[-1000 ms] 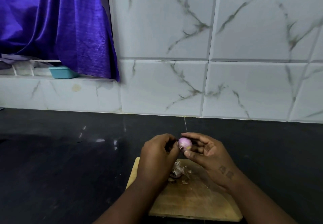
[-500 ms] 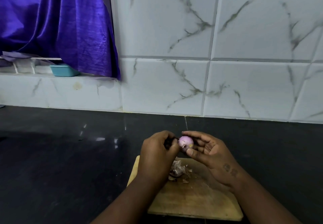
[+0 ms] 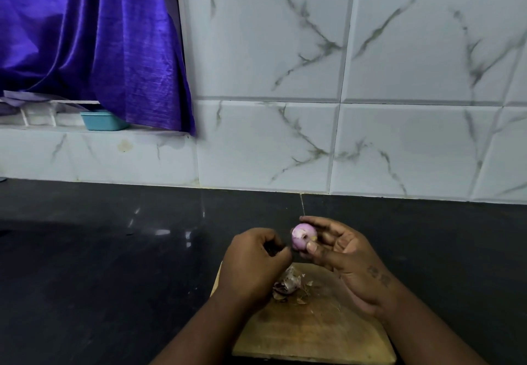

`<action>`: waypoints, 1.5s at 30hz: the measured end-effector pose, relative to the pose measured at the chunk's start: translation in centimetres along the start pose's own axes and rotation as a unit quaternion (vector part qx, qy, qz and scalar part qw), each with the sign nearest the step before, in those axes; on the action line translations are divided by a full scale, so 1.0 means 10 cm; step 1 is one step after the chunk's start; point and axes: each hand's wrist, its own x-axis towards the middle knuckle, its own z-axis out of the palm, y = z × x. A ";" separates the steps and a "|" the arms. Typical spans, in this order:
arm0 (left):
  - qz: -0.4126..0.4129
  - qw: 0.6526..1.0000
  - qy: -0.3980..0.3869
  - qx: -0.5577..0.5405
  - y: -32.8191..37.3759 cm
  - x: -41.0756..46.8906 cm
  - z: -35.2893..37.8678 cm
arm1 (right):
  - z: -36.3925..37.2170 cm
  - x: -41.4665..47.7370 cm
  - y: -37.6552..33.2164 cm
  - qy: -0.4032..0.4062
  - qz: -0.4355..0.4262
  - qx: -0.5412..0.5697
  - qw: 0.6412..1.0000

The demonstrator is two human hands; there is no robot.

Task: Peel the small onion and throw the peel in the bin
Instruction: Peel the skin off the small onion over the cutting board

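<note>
Over board (image 3: 313,333), onion (image 3: 303,236) between right fingers (image 3: 319,220), peel (image 3: 272,247) between left fingers (image 3: 265,235)

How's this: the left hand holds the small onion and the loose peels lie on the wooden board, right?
Wrong hand: the head view shows the right hand holding the small onion; the left hand seems to pinch a peel scrap. The loose peels lie on the wooden board.

The small onion (image 3: 303,236), lower centre, is pale pink-violet with whitish patches. Below it, the peel (image 3: 286,283) is dull brown and grey-purple on a light brown wooden board (image 3: 313,333). The desk (image 3: 99,265) is glossy black. The wall tiles (image 3: 413,65) are white with grey-green marble veins. Upper left are a shiny violet curtain (image 3: 85,36) and a teal tub (image 3: 104,121).
</note>
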 end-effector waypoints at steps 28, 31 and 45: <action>0.024 0.969 -0.033 -0.245 0.12 -0.01 0.01 | 0.00 0.00 -0.02 0.041 -0.025 -0.105 0.993; 0.011 0.964 -0.050 -0.262 0.11 0.00 -0.01 | -0.02 -0.01 -0.02 0.034 -0.032 -0.127 0.991; 0.019 0.948 -0.154 -0.276 0.04 0.03 -0.06 | -0.03 -0.02 -0.04 -0.002 -0.008 -0.101 0.995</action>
